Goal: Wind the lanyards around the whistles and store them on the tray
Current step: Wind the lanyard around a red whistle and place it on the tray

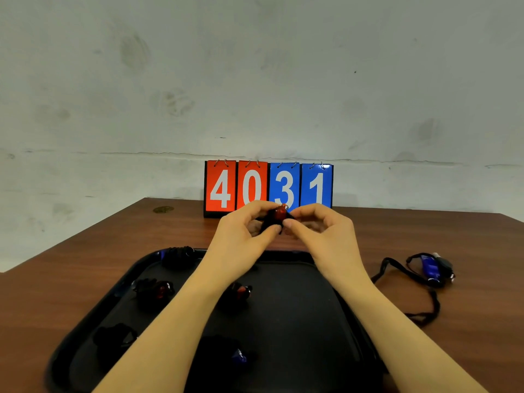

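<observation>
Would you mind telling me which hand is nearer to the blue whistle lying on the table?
Right. The right hand is nearer the blue whistle, up-left of it; the left hand is farther left.

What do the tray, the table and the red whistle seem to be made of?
Tray: probably black plastic, matte, with a moulded raised rim.
Table: wood or wood-look laminate, brown with faint grain and a smooth, low sheen.
Red whistle: likely glossy, slightly translucent plastic; both hands hide most of it, so this is uncertain.
</observation>
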A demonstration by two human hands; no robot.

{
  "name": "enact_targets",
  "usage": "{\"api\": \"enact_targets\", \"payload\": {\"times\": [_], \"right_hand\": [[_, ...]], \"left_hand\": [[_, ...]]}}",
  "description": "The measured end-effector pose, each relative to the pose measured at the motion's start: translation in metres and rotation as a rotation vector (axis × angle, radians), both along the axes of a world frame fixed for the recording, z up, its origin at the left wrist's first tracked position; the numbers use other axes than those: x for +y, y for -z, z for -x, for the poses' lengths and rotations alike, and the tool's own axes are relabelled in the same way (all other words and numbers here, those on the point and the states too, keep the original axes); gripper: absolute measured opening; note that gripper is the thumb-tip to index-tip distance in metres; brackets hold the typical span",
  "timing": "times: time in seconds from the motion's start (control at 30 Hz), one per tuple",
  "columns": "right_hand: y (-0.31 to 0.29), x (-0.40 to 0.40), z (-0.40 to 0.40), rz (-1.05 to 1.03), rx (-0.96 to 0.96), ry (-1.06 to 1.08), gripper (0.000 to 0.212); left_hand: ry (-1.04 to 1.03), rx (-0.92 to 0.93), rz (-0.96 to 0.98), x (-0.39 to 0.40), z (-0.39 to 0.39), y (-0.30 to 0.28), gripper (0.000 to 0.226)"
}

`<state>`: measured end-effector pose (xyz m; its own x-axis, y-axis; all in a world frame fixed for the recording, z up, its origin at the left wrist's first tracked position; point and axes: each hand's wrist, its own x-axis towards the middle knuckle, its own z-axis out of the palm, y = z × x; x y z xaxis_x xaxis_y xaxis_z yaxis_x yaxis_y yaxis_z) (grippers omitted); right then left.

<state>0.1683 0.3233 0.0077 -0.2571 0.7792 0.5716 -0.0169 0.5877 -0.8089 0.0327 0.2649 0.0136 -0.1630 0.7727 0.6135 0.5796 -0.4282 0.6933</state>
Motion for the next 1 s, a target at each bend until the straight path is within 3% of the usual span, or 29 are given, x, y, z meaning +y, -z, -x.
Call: {"api": "enact_targets", "payload": {"times": [0.3, 0.5, 0.6, 1.0], "right_hand": [[-0.0002, 0.0029, -0.0034, -0.318, -0.138, 0.113, 0.01], [-0.0023, 0.0019, -0.0035, -0.198, -0.042, 0.046, 0.021], [-0.0038, -0.0002, -0.0044, -0.235, -0.043, 0.03, 0.028], [-0.0032, 0.0021, -0.0052, -0.152, -0.014, 0.059, 0.016]], "left_hand": [[-0.001, 0.035, 0.008, 0.0017, 0.0004, 0.0016, 0.032], [0.039, 0.034, 0.006, 0.0027, -0.0002, 0.0042, 0.031], [0.052, 0.03, 0.005, 0.0032, -0.0002, 0.0053, 0.032], [0.073, -0.002, -0.006, 0.0032, -0.0004, 0.0043, 0.033]]}}
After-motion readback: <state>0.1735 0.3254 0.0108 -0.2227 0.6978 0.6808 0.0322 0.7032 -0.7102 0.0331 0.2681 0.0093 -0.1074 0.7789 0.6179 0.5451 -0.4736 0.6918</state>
